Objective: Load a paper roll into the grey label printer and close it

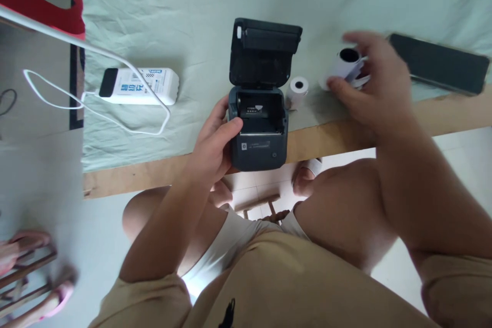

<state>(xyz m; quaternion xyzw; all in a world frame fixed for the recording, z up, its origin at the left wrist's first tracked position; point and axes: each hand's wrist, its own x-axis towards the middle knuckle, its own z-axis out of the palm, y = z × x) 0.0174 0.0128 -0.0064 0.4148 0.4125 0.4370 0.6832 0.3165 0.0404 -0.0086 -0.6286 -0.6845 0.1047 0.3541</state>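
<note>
My left hand (217, 143) grips the left side of a small dark portable printer (263, 151), with the thumb on its front edge. The printer's lid (261, 61) stands open and its paper bay shows nothing loaded. My right hand (374, 77), a little blurred, is spread around a white paper roll (346, 69) with a black core, index finger above it and thumb at its lower side. A loose strip of paper curls beside that roll. A smaller white paper roll (299, 87) stands on the cloth just right of the printer.
A dark phone (442, 64) lies at the right on the green cloth (200, 5). At the left is a white power bank (157, 84) with a white cable (126, 61) looping across it. The wooden table edge (326, 138) runs above my knees. Another person's feet (31, 241) show at lower left.
</note>
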